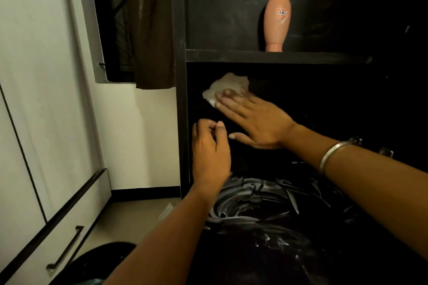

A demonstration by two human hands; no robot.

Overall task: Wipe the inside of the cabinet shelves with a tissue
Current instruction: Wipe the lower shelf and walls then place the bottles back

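The left hand [209, 152], nearest the camera, hovers at the cabinet's [180, 99] front edge, fingers curled and holding nothing visible. Just beyond it the right hand [252, 118] presses the crumpled tissue [225, 87] with straight, close-set fingers inside the dark lower compartment, near its left wall. Wiping looks underway here; the upper shelf [254, 56], bearing a peach bottle [276, 22], shows dusty smears, so probably remains.

A peach bottle [276, 22] stood upright. A brown curtain [152, 30] hung beside a white wardrobe [34, 99] with a black drawer handle [66, 249].
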